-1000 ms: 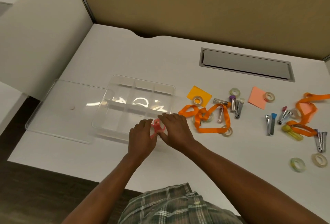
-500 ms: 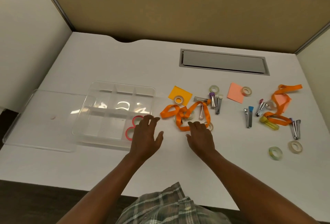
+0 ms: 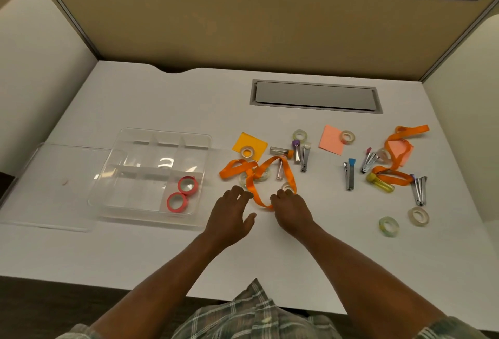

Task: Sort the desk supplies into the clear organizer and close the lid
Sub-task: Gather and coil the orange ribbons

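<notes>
Left hand [image 3: 229,214] spread empty, right hand [image 3: 290,209] perhaps pinching, gather the looped orange fabric ribbon [image 3: 237,167] slowly to shed tangled clear tape rolls [image 3: 263,175].

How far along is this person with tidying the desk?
Barely started. Done: two red tape rolls lie in the clear plastic organizer, near right compartment. In hand: left hand and right hand are at the nearer orange ribbon; grip unclear. Left: clear tape rolls, metal clips, paper notes, the far ribbon, and the flat clear lid, open.
</notes>
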`<state>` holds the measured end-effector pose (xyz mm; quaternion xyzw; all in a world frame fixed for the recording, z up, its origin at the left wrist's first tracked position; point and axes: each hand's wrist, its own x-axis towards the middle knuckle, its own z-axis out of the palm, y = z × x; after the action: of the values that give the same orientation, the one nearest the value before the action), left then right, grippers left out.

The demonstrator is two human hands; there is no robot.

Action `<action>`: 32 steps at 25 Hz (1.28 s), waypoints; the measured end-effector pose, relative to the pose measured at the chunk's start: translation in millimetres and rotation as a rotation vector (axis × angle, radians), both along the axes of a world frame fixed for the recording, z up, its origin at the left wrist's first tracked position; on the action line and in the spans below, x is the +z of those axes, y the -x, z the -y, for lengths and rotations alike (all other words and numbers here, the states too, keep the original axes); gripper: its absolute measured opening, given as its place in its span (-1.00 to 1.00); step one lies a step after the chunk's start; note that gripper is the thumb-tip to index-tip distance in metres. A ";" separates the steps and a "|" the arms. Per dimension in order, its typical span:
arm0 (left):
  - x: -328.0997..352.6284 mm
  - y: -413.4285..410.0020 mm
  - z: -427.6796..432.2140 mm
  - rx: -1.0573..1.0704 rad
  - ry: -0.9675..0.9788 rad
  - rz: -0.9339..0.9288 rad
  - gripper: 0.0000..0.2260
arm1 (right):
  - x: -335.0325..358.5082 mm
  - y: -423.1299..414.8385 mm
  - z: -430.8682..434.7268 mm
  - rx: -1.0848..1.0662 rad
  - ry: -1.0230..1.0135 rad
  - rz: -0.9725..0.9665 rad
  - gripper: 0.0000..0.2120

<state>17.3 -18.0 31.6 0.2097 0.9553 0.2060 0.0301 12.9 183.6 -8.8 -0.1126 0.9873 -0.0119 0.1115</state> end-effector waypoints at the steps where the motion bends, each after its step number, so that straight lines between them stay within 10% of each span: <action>1: 1.6 -0.1 -4.2 0.003 0.009 0.000 -0.54 | 5.0 2.7 -2.0 -0.026 0.043 0.004 -0.79; 6: 29.4 19.2 -32.7 0.094 -0.099 -0.003 -0.21 | 82.4 39.1 -9.3 -0.248 0.684 0.013 -0.91; 10: 76.7 61.0 -67.3 0.212 -0.471 0.355 0.11 | 170.8 65.1 -16.1 -0.303 1.114 0.027 -0.98; 16: 114.1 94.5 -93.3 0.137 -0.693 0.453 -0.64 | 269.1 73.0 -39.8 -0.372 1.569 0.093 -0.80; 32: 241.5 132.9 -130.5 -0.087 -0.892 0.341 -0.77 | 368.1 76.6 -148.1 -0.114 0.763 -0.049 -0.75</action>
<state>-115.6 112.6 273.1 0.2055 0.7456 0.6257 0.1019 -63.6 331.7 359.2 -0.0910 0.9190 -0.3818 0.0373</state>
